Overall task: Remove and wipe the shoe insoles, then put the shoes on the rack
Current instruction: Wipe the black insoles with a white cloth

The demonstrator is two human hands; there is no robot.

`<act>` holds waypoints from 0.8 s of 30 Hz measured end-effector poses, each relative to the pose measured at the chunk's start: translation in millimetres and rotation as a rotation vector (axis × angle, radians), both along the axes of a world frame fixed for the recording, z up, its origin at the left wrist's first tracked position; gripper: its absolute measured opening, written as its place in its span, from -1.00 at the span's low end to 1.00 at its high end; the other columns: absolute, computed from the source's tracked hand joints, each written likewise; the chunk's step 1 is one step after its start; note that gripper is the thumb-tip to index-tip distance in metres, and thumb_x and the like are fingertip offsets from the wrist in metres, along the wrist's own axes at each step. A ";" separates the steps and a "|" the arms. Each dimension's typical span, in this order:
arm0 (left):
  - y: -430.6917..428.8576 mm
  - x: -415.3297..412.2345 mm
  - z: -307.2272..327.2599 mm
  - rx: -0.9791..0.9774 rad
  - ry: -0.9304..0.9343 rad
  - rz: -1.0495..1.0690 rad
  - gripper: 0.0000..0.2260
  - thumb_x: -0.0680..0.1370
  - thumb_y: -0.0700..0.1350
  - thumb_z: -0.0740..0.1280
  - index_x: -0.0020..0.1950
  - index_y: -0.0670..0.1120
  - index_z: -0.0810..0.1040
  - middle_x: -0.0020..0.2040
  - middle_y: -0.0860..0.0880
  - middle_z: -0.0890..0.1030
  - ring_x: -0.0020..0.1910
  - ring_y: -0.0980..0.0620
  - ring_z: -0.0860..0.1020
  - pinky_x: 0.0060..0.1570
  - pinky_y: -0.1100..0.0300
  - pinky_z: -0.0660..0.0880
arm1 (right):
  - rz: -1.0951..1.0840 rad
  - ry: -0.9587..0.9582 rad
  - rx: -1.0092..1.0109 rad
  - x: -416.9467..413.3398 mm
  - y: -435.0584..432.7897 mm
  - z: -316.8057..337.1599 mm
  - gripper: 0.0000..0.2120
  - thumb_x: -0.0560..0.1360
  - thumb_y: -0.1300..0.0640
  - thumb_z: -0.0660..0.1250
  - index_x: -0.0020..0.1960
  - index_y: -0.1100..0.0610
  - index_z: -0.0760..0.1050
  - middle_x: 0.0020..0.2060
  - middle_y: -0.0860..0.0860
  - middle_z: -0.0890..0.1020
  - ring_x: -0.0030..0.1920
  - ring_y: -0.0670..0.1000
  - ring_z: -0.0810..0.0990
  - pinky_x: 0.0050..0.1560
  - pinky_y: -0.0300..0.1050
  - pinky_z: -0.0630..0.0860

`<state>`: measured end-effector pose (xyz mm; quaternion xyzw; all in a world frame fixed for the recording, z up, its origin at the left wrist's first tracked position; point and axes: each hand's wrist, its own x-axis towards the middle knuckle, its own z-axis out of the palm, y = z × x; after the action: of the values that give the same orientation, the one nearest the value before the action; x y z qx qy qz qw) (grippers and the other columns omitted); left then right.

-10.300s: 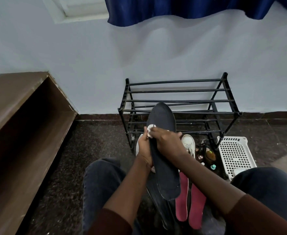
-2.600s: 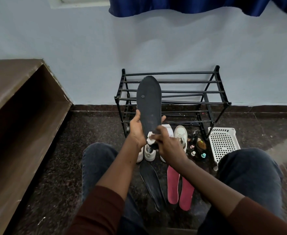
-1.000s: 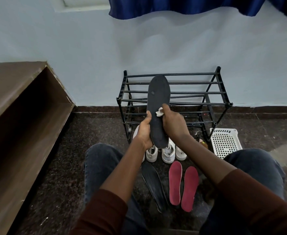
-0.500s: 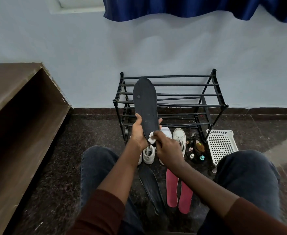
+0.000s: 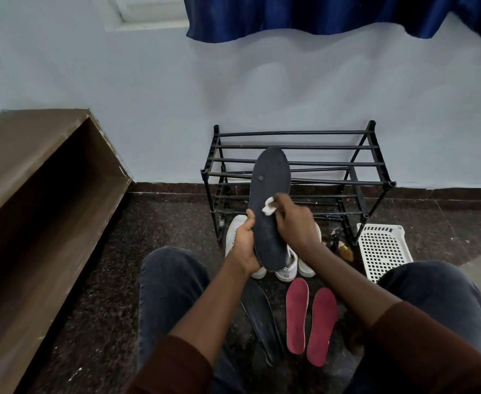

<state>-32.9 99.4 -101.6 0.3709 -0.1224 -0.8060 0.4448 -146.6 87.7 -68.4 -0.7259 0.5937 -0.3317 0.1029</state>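
Note:
My left hand (image 5: 243, 245) grips the lower edge of a black insole (image 5: 269, 191), held upright in front of the black shoe rack (image 5: 296, 163). My right hand (image 5: 293, 223) pinches a small white wipe (image 5: 268, 207) against the insole's middle. White shoes (image 5: 287, 268) stand on the floor behind the insole, partly hidden. A second black insole (image 5: 257, 314) and two red insoles (image 5: 310, 319) lie on the floor between my knees.
A white perforated basket (image 5: 381, 248) sits right of the rack, with small bottles (image 5: 344, 248) beside it. A brown wooden shelf unit (image 5: 34, 200) lies along the left. The rack stands against a pale blue wall under a blue curtain (image 5: 333, 15).
My right hand with the wipe has moved up the insole from its lower end to its middle. My left hand still holds the insole's lower edge.

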 end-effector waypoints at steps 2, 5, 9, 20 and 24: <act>-2.2 -1.4 -3.0 0.030 0.024 0.019 -0.36 0.59 0.26 0.01 -0.08 -0.18 0.71 -0.01 -0.19 0.67 0.04 -0.14 0.60 0.23 -0.01 0.39 | 0.099 0.039 -0.041 5.4 22.6 -9.0 -0.76 0.48 0.25 0.21 0.13 0.21 0.49 -0.27 0.23 0.65 -0.32 0.26 0.60 -0.38 -0.02 0.46; -6.2 0.2 -7.9 0.068 0.046 0.034 -0.29 0.57 0.30 0.00 -0.01 -0.26 0.67 0.03 -0.25 0.64 -0.01 -0.15 0.60 0.20 0.03 0.41 | 0.243 0.052 -0.139 2.6 56.2 -23.7 -0.74 0.37 0.22 0.26 0.06 0.11 0.43 -0.40 0.07 0.62 -0.49 0.09 0.56 -0.57 -0.21 0.37; -5.3 -0.3 -10.0 0.112 0.086 0.090 -0.36 0.57 0.30 0.03 0.16 -0.24 0.54 0.06 -0.26 0.61 0.04 -0.15 0.54 0.13 0.02 0.48 | 0.365 0.052 -0.145 -17.7 71.5 -42.3 -0.75 0.45 0.15 0.15 0.13 0.08 0.36 -0.23 0.05 0.66 -0.35 0.06 0.61 -0.45 -0.15 0.48; 27.5 -9.2 -36.0 0.081 -0.093 -0.006 -0.48 0.62 0.16 0.06 -0.02 -0.22 0.64 -0.16 -0.18 0.68 -0.25 -0.09 0.66 -0.20 0.10 0.61 | -0.167 -0.312 0.172 -15.6 0.7 -25.9 -0.72 0.45 0.35 0.29 0.14 0.19 0.53 -0.04 0.16 0.66 -0.01 0.15 0.62 0.00 -0.08 0.47; 35.7 4.1 -57.7 0.062 -0.186 0.072 -0.69 0.66 -0.04 0.12 0.04 -0.21 0.57 -0.19 -0.16 0.69 -0.28 -0.07 0.67 -0.31 0.12 0.61 | -0.340 -0.779 0.489 -3.3 -0.7 -52.3 -0.78 0.34 0.33 0.39 -0.15 0.04 0.63 -0.18 0.01 0.67 -0.10 0.03 0.62 -0.03 -0.06 0.53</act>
<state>-28.9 135.2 -159.3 0.4619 -0.1248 -0.7551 0.4483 -149.9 87.0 -120.6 -0.3952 0.6818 -0.4415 0.4290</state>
